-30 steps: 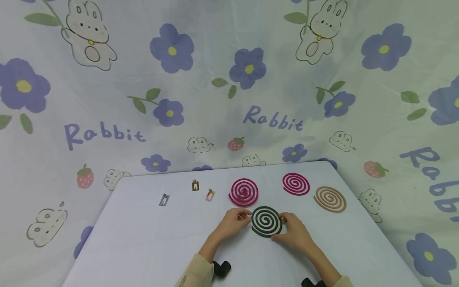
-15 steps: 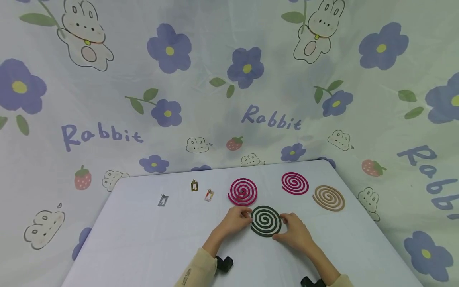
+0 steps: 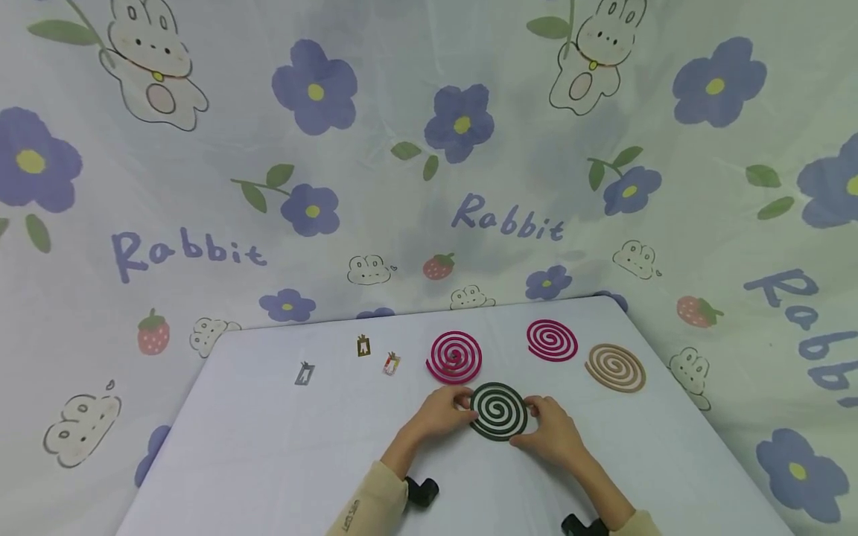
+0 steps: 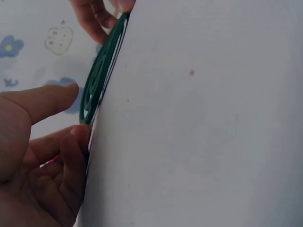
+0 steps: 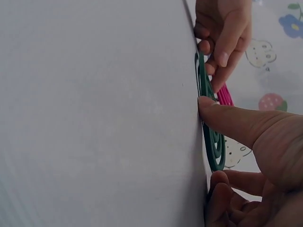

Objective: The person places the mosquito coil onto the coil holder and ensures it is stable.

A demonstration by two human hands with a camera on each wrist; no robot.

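Note:
A dark green mosquito coil lies near the middle of the white table, between both hands. My right hand grips its right side, index finger at the far rim and thumb at the near rim. On the left side, my left hand has curled fingers at the rim, and its thumb overlaps the edge in the head view. Edge-on in the left wrist view, the green coil meets the left fingertip at its lower end. The right thumb lies across the coil in the right wrist view.
Behind the green coil lies a pink coil. Another pink coil and a tan coil are at the back right. Small metal stands lie at the back left: silver, gold and patterned. A printed curtain hangs behind.
My left hand has moved slightly right, its thumb now overlapping the coil's left rim. The right hand keeps its grip, and the coil has barely moved.

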